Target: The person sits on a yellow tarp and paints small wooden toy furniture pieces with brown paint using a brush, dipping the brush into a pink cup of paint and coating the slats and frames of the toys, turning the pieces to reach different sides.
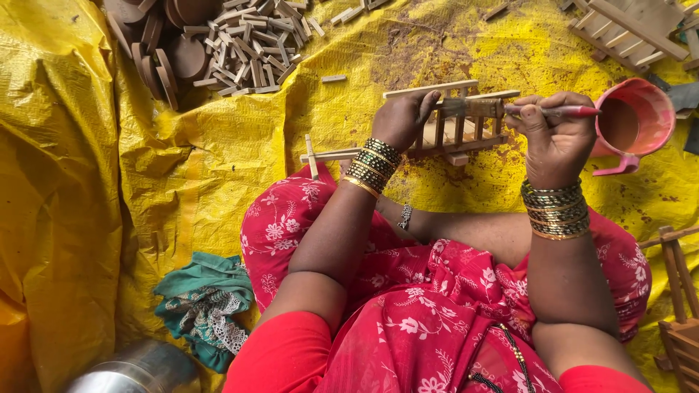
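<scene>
Holding: left hand is closing its fingers around the left end of a small wooden frame, gripping it firmly.
Brushing: right hand is pinching a paintbrush with a red handle between thumb and fingers; hand is closed on the handle.
Brush position: bristles are lying on the upper slats of the wooden frame, pointing toward the left hand.
Frame position: wooden frame is sitting just above the person's knee, partly resting on the yellow sheet, with a long stick projecting to the left.
Cup: pink cup is standing just beside the right hand, on the sheet, showing brown liquid inside.
Wood stock: pile of small wooden blocks and round discs is lying at the upper left, well apart from both hands.
Other frames: finished wooden frames are lying at the upper right and the right edge.
Cloth: green cloth is lying bunched at the lower left, beside a metal pot.
Wrists: both are wearing stacked bangles.
</scene>
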